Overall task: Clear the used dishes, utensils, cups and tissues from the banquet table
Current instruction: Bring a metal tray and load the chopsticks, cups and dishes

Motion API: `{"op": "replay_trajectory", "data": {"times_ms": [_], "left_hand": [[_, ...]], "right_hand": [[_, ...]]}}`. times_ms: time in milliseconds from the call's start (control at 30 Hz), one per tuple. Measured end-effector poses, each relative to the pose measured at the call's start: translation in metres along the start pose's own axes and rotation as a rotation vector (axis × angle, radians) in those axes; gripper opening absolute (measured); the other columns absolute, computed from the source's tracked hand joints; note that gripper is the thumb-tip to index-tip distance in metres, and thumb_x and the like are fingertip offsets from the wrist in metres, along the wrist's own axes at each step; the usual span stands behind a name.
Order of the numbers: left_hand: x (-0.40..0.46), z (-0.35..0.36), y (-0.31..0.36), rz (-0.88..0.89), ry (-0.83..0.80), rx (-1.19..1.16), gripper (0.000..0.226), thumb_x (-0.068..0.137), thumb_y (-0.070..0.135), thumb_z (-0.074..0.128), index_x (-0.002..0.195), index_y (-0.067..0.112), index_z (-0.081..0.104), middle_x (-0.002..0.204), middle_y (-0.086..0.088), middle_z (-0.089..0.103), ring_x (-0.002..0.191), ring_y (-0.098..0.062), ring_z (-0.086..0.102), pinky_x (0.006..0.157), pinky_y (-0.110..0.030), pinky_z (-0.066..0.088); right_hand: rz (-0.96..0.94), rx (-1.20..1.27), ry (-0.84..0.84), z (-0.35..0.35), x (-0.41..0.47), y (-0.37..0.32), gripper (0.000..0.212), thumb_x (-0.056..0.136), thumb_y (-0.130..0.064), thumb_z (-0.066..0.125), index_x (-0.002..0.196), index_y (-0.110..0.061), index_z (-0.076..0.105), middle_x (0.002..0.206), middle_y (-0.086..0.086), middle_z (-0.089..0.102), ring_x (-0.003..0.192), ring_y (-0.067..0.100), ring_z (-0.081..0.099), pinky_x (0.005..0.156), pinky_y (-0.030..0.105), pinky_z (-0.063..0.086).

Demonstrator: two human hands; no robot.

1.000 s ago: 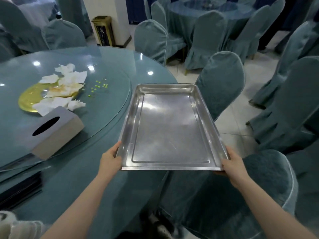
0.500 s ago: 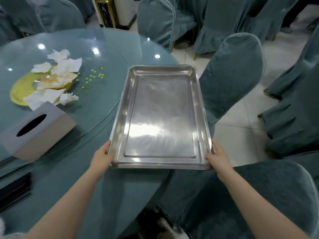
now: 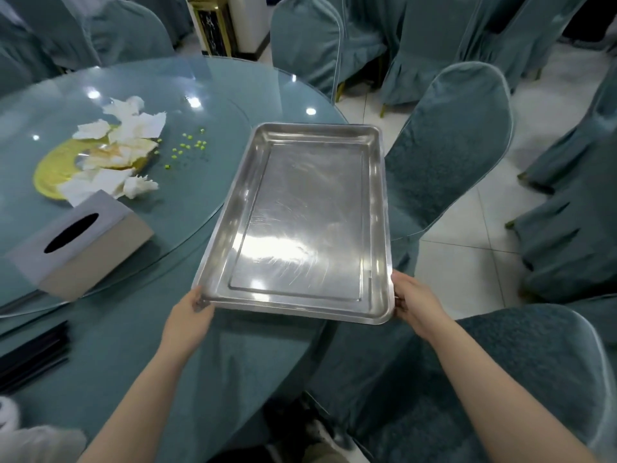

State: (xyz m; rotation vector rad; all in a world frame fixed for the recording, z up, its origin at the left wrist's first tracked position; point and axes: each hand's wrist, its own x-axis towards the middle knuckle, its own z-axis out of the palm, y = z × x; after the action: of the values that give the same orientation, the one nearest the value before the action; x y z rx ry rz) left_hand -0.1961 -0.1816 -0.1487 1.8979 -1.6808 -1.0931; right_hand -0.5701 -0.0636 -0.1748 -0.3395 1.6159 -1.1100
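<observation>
The left hand (image 3: 187, 317) and right hand (image 3: 414, 304) each grasped a near corner of the steel tray (image 3: 300, 225). Used tissues (image 3: 130, 128) on a yellow plate (image 3: 53, 168) lay far left of both hands.

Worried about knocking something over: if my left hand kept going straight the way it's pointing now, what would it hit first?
Probably nothing at first: your left hand, gripping the steel tray by its near corner, points across bare tablecloth. The first thing in line looks like the turntable's glass edge, though depth is unclear.
</observation>
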Motion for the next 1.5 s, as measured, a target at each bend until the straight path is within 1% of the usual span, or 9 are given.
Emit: {"op": "replay_trajectory", "data": {"times_ms": [67, 167, 433, 600, 733, 867, 1200, 1300, 1500], "left_hand": [[-0.004, -0.003, -0.005, -0.040, 0.026, -0.029, 0.051, 0.089, 0.007, 0.056, 0.139, 0.018, 0.048, 0.137, -0.003, 0.055, 0.124, -0.024, 0.053, 0.098, -0.035, 0.040], [-0.013, -0.008, -0.009, -0.050, 0.031, -0.095, 0.055, 0.090, 0.005, 0.056, 0.142, 0.017, 0.044, 0.141, -0.006, 0.051, 0.128, -0.023, 0.050, 0.099, -0.031, 0.037], [-0.034, -0.030, -0.008, 0.010, 0.040, -0.213, 0.049, 0.091, 0.007, 0.056, 0.137, 0.019, 0.050, 0.124, 0.003, 0.059, 0.105, -0.011, 0.054, 0.087, -0.025, 0.038], [-0.054, -0.041, -0.008, 0.061, -0.040, -0.218, 0.044, 0.093, 0.005, 0.055, 0.136, 0.015, 0.050, 0.126, -0.002, 0.062, 0.104, -0.008, 0.056, 0.074, -0.011, 0.038], [-0.080, -0.058, -0.006, 0.152, -0.155, -0.230, 0.038, 0.094, 0.003, 0.055, 0.128, 0.020, 0.055, 0.123, -0.001, 0.064, 0.102, -0.003, 0.058, 0.077, -0.008, 0.041], [-0.105, -0.098, 0.004, 0.289, -0.129, -0.313, 0.037, 0.093, 0.001, 0.054, 0.113, 0.033, 0.057, 0.112, 0.012, 0.066, 0.099, 0.013, 0.058, 0.075, -0.001, 0.042], [-0.175, -0.222, -0.048, 0.323, 0.289, -0.603, 0.041, 0.091, -0.010, 0.048, 0.111, 0.022, 0.064, 0.106, 0.003, 0.071, 0.100, -0.006, 0.065, 0.082, -0.019, 0.049], [-0.192, -0.246, -0.084, 0.237, 0.422, -0.641, 0.037, 0.092, -0.010, 0.047, 0.117, 0.012, 0.062, 0.108, -0.003, 0.070, 0.095, -0.012, 0.065, 0.077, -0.025, 0.050], [-0.221, -0.262, -0.144, 0.100, 0.462, -0.560, 0.036, 0.090, -0.011, 0.050, 0.114, 0.013, 0.062, 0.102, 0.005, 0.069, 0.088, 0.011, 0.064, 0.077, -0.005, 0.046]], "right_hand": [[-0.007, -0.007, -0.030, 0.006, 0.002, 0.000, 0.020, 0.086, -0.037, 0.057, 0.096, -0.033, 0.075, 0.097, 0.004, 0.074, 0.074, 0.014, 0.068, 0.060, 0.022, 0.054], [-0.022, -0.023, -0.041, 0.015, 0.006, 0.005, 0.022, 0.092, -0.028, 0.055, 0.107, -0.032, 0.071, 0.098, -0.002, 0.075, 0.076, 0.013, 0.071, 0.057, 0.022, 0.053], [0.023, 0.017, 0.015, 0.043, -0.007, 0.004, 0.022, 0.091, -0.035, 0.057, 0.101, -0.020, 0.070, 0.099, -0.001, 0.075, 0.080, 0.013, 0.072, 0.059, 0.024, 0.054], [0.132, 0.244, -0.004, 0.046, -0.045, 0.036, 0.059, 0.098, -0.045, 0.043, 0.143, -0.008, 0.039, 0.137, 0.015, 0.051, 0.131, 0.033, 0.045, 0.102, 0.042, 0.041], [0.204, 0.252, -0.069, 0.063, -0.082, 0.053, 0.056, 0.100, -0.043, 0.040, 0.137, 0.000, 0.044, 0.130, 0.021, 0.057, 0.117, 0.034, 0.057, 0.092, 0.040, 0.048], [0.140, 0.171, -0.189, 0.099, -0.101, 0.044, 0.042, 0.100, -0.041, 0.039, 0.119, -0.010, 0.061, 0.110, 0.010, 0.072, 0.100, 0.025, 0.068, 0.080, 0.037, 0.052], [-0.108, -0.213, -0.351, 0.242, -0.133, 0.028, 0.021, 0.093, -0.027, 0.059, 0.112, -0.020, 0.064, 0.104, 0.000, 0.073, 0.094, 0.017, 0.068, 0.079, 0.031, 0.049], [-0.277, -0.434, -0.432, 0.291, -0.149, 0.040, 0.033, 0.087, -0.018, 0.068, 0.119, -0.020, 0.060, 0.113, -0.001, 0.069, 0.092, 0.010, 0.065, 0.077, 0.028, 0.048], [-0.413, -0.792, -0.819, 0.395, -0.181, 0.071, 0.098, 0.070, -0.023, 0.084, 0.148, -0.033, 0.025, 0.134, -0.012, 0.038, 0.126, 0.007, 0.038, 0.099, 0.028, 0.037]]}}
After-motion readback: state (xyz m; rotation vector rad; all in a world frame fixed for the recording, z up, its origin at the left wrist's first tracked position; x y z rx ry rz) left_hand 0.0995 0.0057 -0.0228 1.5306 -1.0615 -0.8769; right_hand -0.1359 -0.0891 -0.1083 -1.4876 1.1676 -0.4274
